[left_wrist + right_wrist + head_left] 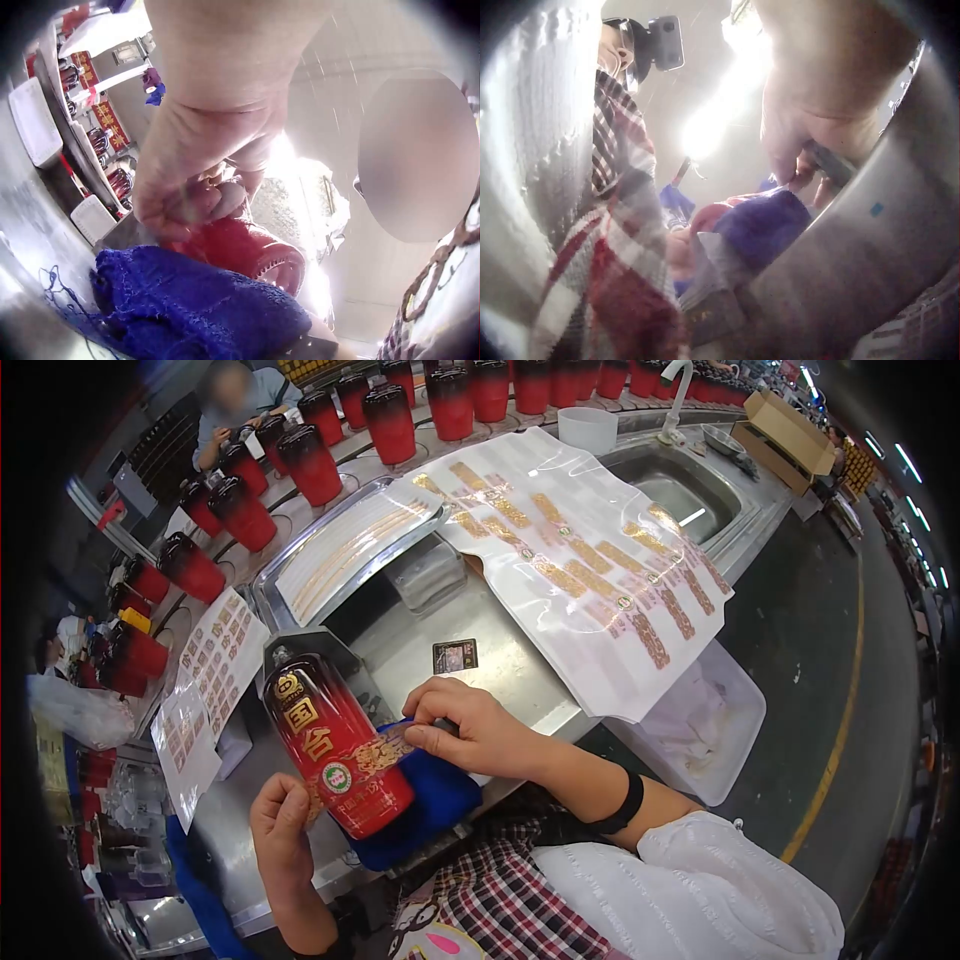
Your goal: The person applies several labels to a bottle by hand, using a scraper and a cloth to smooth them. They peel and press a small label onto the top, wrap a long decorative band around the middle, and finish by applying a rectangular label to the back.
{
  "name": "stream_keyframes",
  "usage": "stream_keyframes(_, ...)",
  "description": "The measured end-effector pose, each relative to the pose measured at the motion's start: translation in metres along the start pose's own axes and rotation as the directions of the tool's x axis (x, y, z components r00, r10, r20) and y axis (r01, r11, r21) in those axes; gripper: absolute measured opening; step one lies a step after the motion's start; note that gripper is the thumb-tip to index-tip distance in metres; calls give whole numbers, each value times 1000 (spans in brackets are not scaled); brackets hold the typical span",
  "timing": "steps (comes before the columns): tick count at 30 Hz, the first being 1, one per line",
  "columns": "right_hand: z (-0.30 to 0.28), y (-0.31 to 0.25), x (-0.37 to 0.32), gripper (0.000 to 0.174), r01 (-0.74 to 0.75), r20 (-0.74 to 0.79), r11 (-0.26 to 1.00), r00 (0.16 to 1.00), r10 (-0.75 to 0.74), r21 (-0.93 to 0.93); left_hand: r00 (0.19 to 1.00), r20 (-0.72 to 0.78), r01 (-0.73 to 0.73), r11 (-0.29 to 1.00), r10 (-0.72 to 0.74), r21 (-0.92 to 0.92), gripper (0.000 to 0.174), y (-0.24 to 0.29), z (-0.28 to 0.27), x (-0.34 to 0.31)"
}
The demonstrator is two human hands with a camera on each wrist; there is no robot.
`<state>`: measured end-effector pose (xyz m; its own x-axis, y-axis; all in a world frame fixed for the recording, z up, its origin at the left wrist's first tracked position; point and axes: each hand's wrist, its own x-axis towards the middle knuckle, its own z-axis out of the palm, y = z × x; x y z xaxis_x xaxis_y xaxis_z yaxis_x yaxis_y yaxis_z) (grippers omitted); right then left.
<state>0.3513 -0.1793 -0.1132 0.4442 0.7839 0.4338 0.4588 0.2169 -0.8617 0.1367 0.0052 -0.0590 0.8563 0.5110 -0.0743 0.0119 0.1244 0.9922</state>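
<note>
Label (378, 754) crossed the bottle (338, 722), left hand (283, 822) and right hand (468, 728) pinching its ends, apparently for sticking. Even smoothing seemed due.

Left hand (280, 822) and right hand (478, 728) both pinching, thumbs against curled fingers.
In the head view, the left forearm (302, 918) rises steeply from the bottom edge at lower left; the right forearm (580, 780) slants up leftward to the centre, its hand higher in frame. In each wrist view, the hand reaches down from the top edge.
</note>
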Motion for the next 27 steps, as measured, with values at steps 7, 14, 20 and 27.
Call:
stream_keyframes(7,-2,-1,0,18,-20,-1,1000,1000,20,1,1000,22,-2,1000,2,-10,18,1,0,0)
stream_keyframes(14,-6,-21,3,13,-196,25,979,980,195,48,1000,-27,11,998,-10,68,16,5,7,1)
stream_keyframes(20,-4,-17,3,13,-148,38,987,989,146,62,995,-64,86,992,-80,93,17,13,13,-2)
stream_keyframes(27,-7,-16,2,15,-167,32,981,986,164,102,999,-24,49,998,-48,26,19,8,11,0)
